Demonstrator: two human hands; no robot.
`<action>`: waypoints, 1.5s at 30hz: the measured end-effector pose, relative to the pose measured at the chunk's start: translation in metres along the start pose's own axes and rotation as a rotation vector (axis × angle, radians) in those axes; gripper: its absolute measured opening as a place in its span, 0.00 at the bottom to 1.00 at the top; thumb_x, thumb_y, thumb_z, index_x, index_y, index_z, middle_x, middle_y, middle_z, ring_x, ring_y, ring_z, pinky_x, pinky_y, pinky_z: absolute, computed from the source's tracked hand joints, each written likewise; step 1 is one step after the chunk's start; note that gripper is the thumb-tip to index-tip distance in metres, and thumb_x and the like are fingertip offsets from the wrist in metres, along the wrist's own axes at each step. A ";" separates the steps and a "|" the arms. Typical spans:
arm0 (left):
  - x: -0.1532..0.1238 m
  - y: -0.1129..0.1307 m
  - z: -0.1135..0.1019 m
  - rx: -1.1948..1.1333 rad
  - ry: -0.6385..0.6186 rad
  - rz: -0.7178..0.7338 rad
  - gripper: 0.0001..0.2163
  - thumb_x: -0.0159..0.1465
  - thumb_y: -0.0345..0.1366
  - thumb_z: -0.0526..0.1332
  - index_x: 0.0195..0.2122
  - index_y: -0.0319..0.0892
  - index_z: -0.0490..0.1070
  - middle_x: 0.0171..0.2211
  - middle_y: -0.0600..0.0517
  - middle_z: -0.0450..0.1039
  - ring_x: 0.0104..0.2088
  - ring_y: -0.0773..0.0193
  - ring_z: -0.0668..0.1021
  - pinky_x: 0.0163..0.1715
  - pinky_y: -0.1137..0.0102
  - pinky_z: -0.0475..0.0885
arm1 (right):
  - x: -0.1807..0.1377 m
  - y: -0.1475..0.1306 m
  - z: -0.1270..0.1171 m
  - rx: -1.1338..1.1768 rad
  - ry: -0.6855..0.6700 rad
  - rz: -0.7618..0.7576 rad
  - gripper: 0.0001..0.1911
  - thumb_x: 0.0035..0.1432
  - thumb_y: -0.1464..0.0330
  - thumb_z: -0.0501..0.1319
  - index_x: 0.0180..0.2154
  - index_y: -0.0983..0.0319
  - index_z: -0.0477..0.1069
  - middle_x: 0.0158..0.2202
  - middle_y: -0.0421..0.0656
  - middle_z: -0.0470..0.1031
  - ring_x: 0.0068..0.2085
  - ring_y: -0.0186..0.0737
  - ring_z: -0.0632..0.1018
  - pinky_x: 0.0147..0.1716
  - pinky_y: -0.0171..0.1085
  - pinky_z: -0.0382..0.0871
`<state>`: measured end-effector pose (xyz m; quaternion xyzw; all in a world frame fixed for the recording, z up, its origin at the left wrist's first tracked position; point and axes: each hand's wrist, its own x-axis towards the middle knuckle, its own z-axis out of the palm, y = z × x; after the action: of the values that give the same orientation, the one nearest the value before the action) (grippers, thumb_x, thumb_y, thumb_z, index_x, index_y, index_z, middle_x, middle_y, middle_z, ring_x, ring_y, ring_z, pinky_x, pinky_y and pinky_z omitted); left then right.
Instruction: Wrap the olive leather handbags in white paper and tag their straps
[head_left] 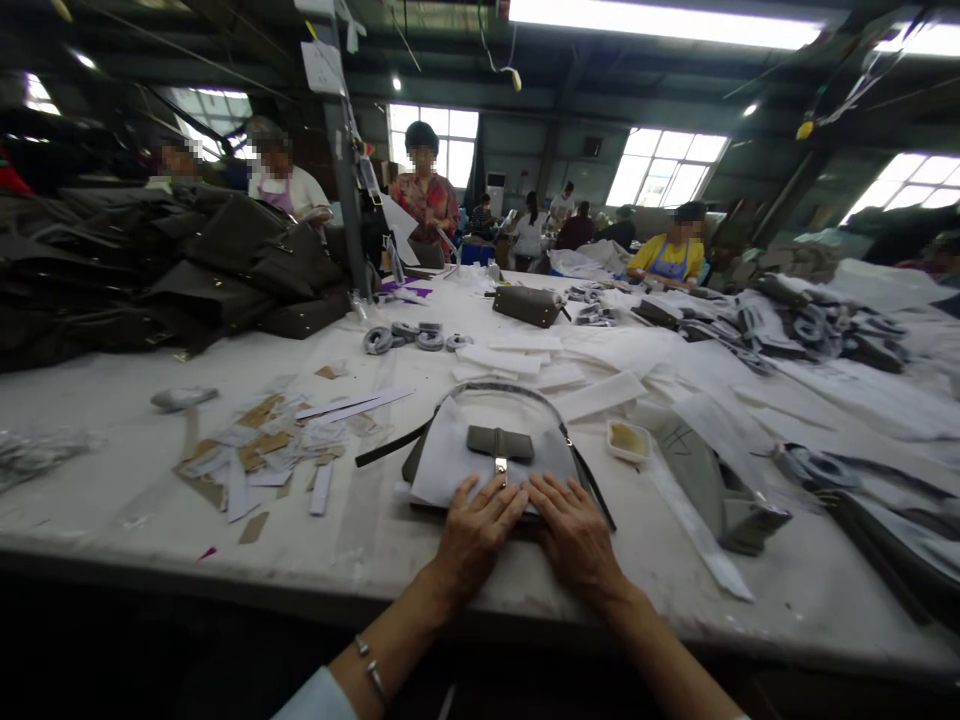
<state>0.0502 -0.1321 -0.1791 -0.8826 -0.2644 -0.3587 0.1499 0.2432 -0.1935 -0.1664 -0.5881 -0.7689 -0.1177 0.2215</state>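
Note:
A dark olive handbag (412, 462) lies flat on the table in front of me, its clasp side up. A sheet of white paper (442, 455) covers much of its face, while the flap (480, 440) and a shiny metal clasp (501, 466) show on top. Its handle, partly wrapped in pale material, arches away from me, and a dark strap (390, 447) sticks out to the left. My left hand (480, 525) rests flat on the bag's near part, fingers stretched out beside the clasp. My right hand (571, 525) lies flat on the paper to the right, fingers extended.
Paper and cardboard scraps (262, 450) lie to the left. Dark bags (247, 260) are heaped at the far left. A small plastic tub (628, 440) and a grey-green bag piece (697, 470) are on the right. Several co-workers, one in yellow (667, 255), are farther back.

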 end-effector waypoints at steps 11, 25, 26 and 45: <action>0.002 -0.003 -0.001 -0.070 -0.068 -0.001 0.16 0.71 0.31 0.50 0.57 0.48 0.67 0.53 0.49 0.75 0.57 0.61 0.73 0.57 0.56 0.61 | 0.012 0.005 -0.029 0.039 -0.244 0.027 0.30 0.56 0.74 0.61 0.61 0.59 0.63 0.62 0.50 0.67 0.63 0.49 0.67 0.62 0.56 0.57; 0.006 -0.003 -0.003 -0.040 -0.088 0.059 0.15 0.70 0.30 0.51 0.55 0.44 0.68 0.53 0.45 0.74 0.56 0.56 0.73 0.55 0.50 0.64 | -0.010 -0.001 -0.018 -0.047 -0.018 0.162 0.27 0.59 0.81 0.50 0.56 0.59 0.70 0.54 0.46 0.75 0.59 0.44 0.70 0.58 0.48 0.68; 0.007 -0.003 -0.005 -0.023 -0.094 0.080 0.15 0.70 0.30 0.51 0.55 0.43 0.68 0.52 0.45 0.74 0.56 0.54 0.73 0.56 0.48 0.63 | -0.011 -0.002 -0.016 -0.048 0.000 0.166 0.27 0.59 0.81 0.50 0.56 0.59 0.70 0.54 0.46 0.75 0.59 0.44 0.70 0.58 0.49 0.68; 0.031 0.041 0.007 0.290 -0.175 0.122 0.15 0.68 0.31 0.51 0.48 0.29 0.72 0.39 0.37 0.76 0.43 0.47 0.79 0.40 0.50 0.73 | -0.022 0.005 0.010 0.134 0.149 0.219 0.26 0.56 0.76 0.50 0.53 0.57 0.72 0.54 0.47 0.74 0.61 0.51 0.67 0.59 0.57 0.64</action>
<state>0.0959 -0.1510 -0.1653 -0.8939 -0.2713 -0.2290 0.2736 0.2505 -0.2067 -0.1864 -0.6419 -0.6878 -0.0843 0.3282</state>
